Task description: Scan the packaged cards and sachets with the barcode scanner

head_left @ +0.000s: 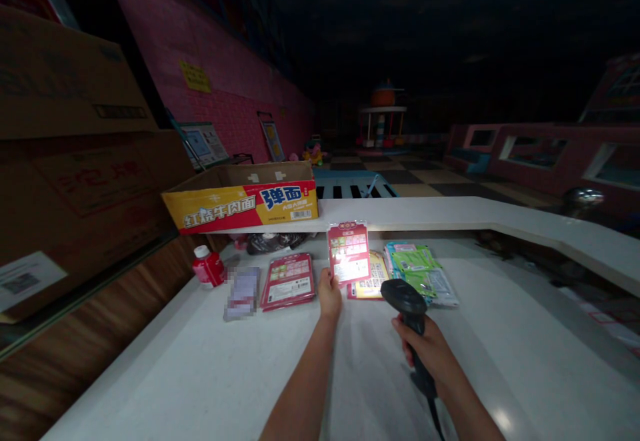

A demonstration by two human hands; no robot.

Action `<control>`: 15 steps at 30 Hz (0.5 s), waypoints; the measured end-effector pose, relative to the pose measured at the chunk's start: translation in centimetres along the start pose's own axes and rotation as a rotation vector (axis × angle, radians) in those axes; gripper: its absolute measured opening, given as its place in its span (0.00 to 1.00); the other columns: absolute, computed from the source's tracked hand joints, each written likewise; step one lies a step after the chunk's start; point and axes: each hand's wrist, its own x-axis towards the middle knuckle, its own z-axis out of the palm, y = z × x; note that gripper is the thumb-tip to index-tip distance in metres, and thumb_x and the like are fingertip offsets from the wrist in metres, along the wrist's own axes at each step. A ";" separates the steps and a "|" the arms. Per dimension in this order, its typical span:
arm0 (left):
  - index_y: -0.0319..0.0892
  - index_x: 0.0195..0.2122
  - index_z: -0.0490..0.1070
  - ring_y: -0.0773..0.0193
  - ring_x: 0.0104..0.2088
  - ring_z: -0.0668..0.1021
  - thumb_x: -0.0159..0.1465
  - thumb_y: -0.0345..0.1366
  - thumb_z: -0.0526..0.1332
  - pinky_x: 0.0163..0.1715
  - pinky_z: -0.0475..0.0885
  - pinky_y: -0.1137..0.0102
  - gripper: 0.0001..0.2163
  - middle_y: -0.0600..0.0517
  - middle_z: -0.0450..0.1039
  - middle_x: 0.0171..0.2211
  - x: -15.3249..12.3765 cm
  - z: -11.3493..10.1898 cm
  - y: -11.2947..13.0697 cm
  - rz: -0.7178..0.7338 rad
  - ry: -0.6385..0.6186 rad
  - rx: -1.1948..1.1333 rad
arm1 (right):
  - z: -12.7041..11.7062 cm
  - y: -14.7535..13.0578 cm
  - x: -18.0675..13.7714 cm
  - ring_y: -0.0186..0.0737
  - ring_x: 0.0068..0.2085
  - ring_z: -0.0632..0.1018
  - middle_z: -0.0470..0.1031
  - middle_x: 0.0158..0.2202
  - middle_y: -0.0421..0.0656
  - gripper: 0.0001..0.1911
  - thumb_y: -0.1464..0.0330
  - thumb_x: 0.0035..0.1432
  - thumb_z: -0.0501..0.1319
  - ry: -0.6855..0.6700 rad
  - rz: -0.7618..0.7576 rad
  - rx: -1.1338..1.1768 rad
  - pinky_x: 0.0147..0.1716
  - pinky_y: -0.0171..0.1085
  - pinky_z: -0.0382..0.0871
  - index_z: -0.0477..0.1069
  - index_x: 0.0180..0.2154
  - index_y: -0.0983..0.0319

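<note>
My left hand (331,296) grips a red-bordered flat package (349,252) by its lower left corner and holds it upright above the counter. Bright light falls on its lower half. Wrapped around the handle of a black barcode scanner (407,302) is my right hand (425,350); the scanner's head points toward the package, and its cable runs down toward me. Left of my left hand lies a stack of similar red packages (289,282). Behind the held package, a yellow-and-red package (371,276) lies partly hidden. Green and blue packets (417,268) are piled beyond the scanner.
A red bottle with a white cap (209,268) and a blurred-out flat item (243,293) stand on the white counter (225,368). An open noodle carton (245,204) sits on the raised ledge (425,213). Large cardboard boxes (75,181) are stacked at left.
</note>
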 end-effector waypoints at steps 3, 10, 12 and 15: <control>0.43 0.31 0.64 0.66 0.28 0.72 0.56 0.32 0.59 0.32 0.66 0.73 0.03 0.55 0.69 0.27 -0.1 0.1 0.2 0.006 0.016 -0.034 | 0.0 0.0 0.0 0.30 0.12 0.62 0.63 0.12 0.31 0.19 0.54 0.46 0.67 0.007 -0.007 -0.013 0.11 0.31 0.56 0.67 0.31 0.60; 0.43 0.32 0.65 0.65 0.29 0.73 0.56 0.33 0.60 0.32 0.69 0.72 0.04 0.55 0.70 0.27 -0.3 0.0 0.7 -0.016 0.001 -0.076 | -0.1 0.1 0.2 0.30 0.12 0.62 0.63 0.10 0.31 0.16 0.56 0.48 0.66 -0.013 0.002 -0.059 0.11 0.30 0.56 0.67 0.30 0.60; 0.43 0.32 0.65 0.65 0.30 0.74 0.56 0.32 0.60 0.33 0.70 0.71 0.04 0.54 0.71 0.28 -0.4 0.0 0.8 -0.002 0.009 -0.056 | 0.1 0.1 0.4 0.30 0.12 0.62 0.64 0.11 0.31 0.17 0.55 0.47 0.66 -0.014 0.022 -0.062 0.11 0.30 0.56 0.67 0.30 0.60; 0.43 0.33 0.65 0.65 0.32 0.75 0.57 0.33 0.60 0.35 0.71 0.70 0.04 0.54 0.71 0.30 -0.5 0.0 0.9 -0.029 0.016 -0.082 | 0.6 0.1 1.1 0.30 0.12 0.62 0.63 0.11 0.31 0.17 0.55 0.47 0.67 -0.027 0.023 -0.066 0.11 0.30 0.57 0.66 0.30 0.60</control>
